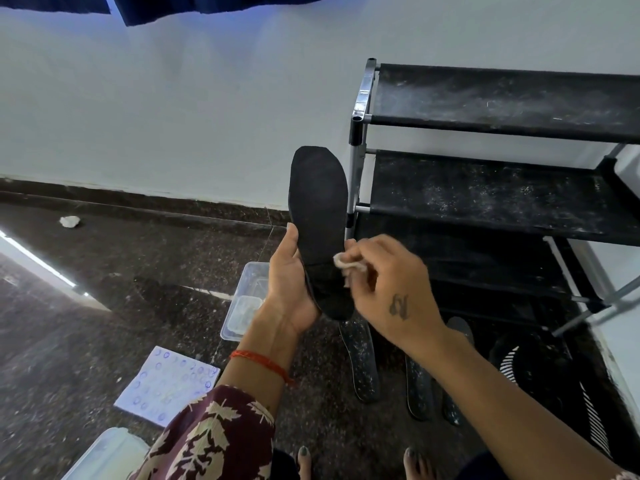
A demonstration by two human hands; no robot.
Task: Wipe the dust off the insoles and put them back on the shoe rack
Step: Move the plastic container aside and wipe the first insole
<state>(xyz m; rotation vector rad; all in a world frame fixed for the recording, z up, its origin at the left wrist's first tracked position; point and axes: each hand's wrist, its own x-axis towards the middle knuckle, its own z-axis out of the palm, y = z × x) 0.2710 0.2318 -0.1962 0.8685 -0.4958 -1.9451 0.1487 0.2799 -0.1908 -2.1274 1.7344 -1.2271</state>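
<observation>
My left hand (289, 285) grips a black insole (318, 209) by its lower half and holds it upright in front of the shoe rack (502, 188). My right hand (384, 285) pinches a small white wipe (348, 263) against the insole's right edge. Several dusty insoles (360, 362) lie on the dark floor below my hands, speckled white. The rack's black fabric shelves are dusty and bare.
A clear plastic tub (244, 303) with white wipes stands on the floor behind my left hand. A blue-patterned sheet (166, 386) and a clear lid (104, 452) lie at lower left. A crumpled wipe (70, 221) lies by the wall. A striped black item (530, 368) sits at right.
</observation>
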